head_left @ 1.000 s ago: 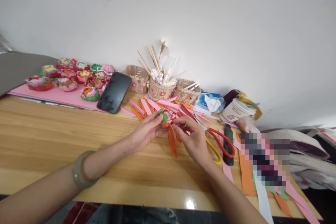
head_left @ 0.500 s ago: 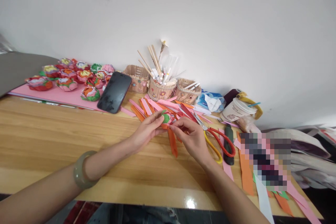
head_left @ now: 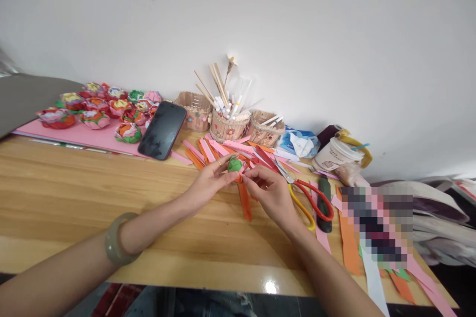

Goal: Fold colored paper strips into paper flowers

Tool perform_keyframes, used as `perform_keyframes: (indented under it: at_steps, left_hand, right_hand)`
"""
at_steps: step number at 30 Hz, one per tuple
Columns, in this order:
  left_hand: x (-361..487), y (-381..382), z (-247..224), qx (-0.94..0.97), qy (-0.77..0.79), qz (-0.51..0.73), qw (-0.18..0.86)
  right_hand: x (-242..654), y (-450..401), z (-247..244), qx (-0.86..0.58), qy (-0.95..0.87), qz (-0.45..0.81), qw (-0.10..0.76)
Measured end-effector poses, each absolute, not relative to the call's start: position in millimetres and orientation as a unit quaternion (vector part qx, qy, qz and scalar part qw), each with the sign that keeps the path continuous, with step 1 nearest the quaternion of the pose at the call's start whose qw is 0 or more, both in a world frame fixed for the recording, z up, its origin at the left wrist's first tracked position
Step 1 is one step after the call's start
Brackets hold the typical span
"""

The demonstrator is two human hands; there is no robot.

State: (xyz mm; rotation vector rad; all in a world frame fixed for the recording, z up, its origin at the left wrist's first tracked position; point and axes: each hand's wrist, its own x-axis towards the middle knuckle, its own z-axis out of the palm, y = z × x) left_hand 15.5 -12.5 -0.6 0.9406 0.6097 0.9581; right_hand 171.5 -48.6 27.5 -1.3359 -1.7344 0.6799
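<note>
Between both hands is a small paper flower (head_left: 235,164) with green and pink petals. My left hand (head_left: 213,177) is closed around its left side, thumb across the front. The fingertips of my right hand (head_left: 270,193) pinch at its lower right edge, where orange paper shows; the exact piece in the pinch is partly hidden. An orange paper strip (head_left: 244,202) hangs or lies just below the flower. Behind the hands, a loose heap of pink and orange paper strips (head_left: 208,147) covers the table. Scissors (head_left: 297,183) with red and yellow handles lie right beside my right hand.
Finished paper flowers (head_left: 94,118) stand on pink sheets at the left, beside a leaning phone (head_left: 162,130). Decorated baskets (head_left: 229,128) with sticks and pens line the wall. A white cup (head_left: 336,154), a dark green tool (head_left: 324,205) and more strips (head_left: 349,242) are on the right.
The flower has turned slightly in my fingers, showing more green. My left thumb has shifted right, over the flower's lower edge. My right hand stays pinched beside it.
</note>
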Motion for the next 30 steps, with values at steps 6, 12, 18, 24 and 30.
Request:
perform_keyframes:
  at_steps: [6,12,18,24,30]
  left_hand:
    - [16.4,-12.0,-1.7,0.433,0.266,0.443,0.739]
    - [17.1,-11.8,-0.3,0.438,0.269,0.447,0.732]
    - [16.9,-11.7,1.5,0.431,0.276,0.448,0.733]
    - [16.1,-11.7,2.6,0.432,0.285,0.443,0.733]
    - [16.5,-10.3,-0.9,0.439,0.283,0.449,0.725]
  right_hand:
    - [168.4,-51.5,28.2,-0.537,-0.728,0.139,0.402]
    - [167.4,-52.5,28.4,-0.527,-0.737,0.136,0.401]
    - [168.2,-52.2,29.2,-0.529,-0.732,0.142,0.406]
    - [169.6,-50.5,30.0,-0.540,-0.717,0.184,0.401]
    - [166.7,-51.9,23.7,-0.511,-0.752,0.060,0.412]
